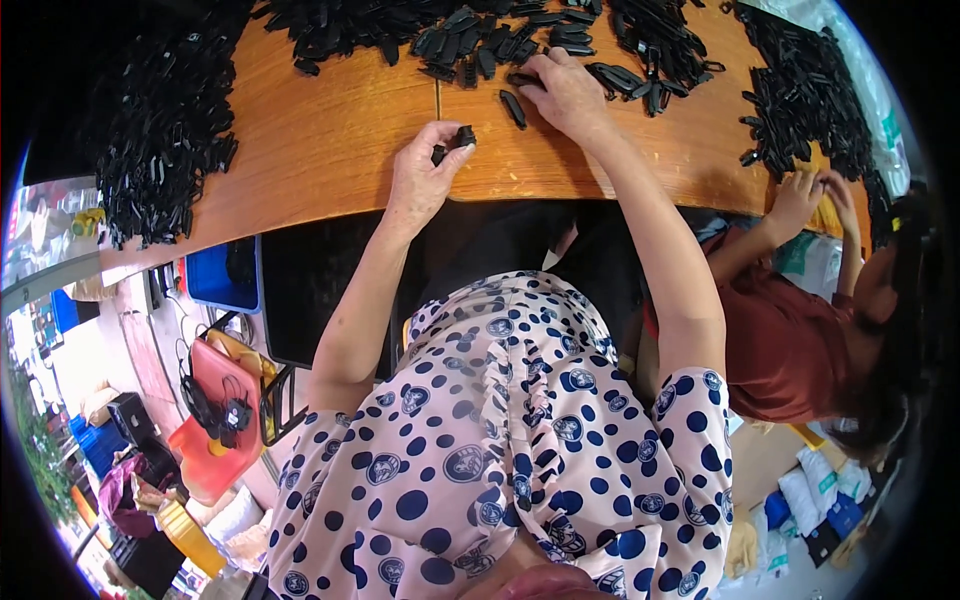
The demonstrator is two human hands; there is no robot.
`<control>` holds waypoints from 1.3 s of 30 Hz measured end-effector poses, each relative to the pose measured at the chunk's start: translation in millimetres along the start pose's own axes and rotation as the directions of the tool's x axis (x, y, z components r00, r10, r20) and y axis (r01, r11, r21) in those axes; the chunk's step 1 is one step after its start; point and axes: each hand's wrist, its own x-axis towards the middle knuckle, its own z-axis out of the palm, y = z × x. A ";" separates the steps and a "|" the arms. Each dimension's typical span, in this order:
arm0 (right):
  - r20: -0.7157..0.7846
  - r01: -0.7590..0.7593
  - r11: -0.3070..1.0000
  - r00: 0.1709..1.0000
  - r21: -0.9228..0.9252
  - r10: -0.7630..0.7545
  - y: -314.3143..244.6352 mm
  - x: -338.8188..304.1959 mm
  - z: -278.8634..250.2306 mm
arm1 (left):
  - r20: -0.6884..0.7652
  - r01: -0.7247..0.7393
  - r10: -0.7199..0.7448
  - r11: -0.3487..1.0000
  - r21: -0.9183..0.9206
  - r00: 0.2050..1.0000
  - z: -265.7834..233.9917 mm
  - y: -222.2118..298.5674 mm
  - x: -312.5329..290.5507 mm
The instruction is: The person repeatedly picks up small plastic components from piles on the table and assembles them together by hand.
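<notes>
My left hand (420, 180) is closed over the wooden table's near edge. Between thumb and fingers it pinches small black plastic pieces (464, 137), partly hidden by the fingers. Farther forward and to the right, my right hand (568, 95) has its thumb and fingertips on a long black plastic piece (521, 79) at the edge of a heap. Just below those fingertips a single black plastic piece (513, 109) lies apart on the wood. The big heap of similar black pieces (480, 38) spreads along the far side. Their exact kind is too small to tell.
More black pieces are heaped at the table's left end (165, 140) and right end (810, 95). A co-worker's hands (808, 203) work at the right edge. Below left stand a blue bin (222, 278) and a red stool (222, 380) with dark items on it.
</notes>
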 end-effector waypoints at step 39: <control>0.772 -0.773 0.040 0.626 0.633 -0.106 -61.4 -98.7 -90.0 | 0.310 -0.455 0.399 0.881 0.132 0.863 -9.9 57.1 -47.2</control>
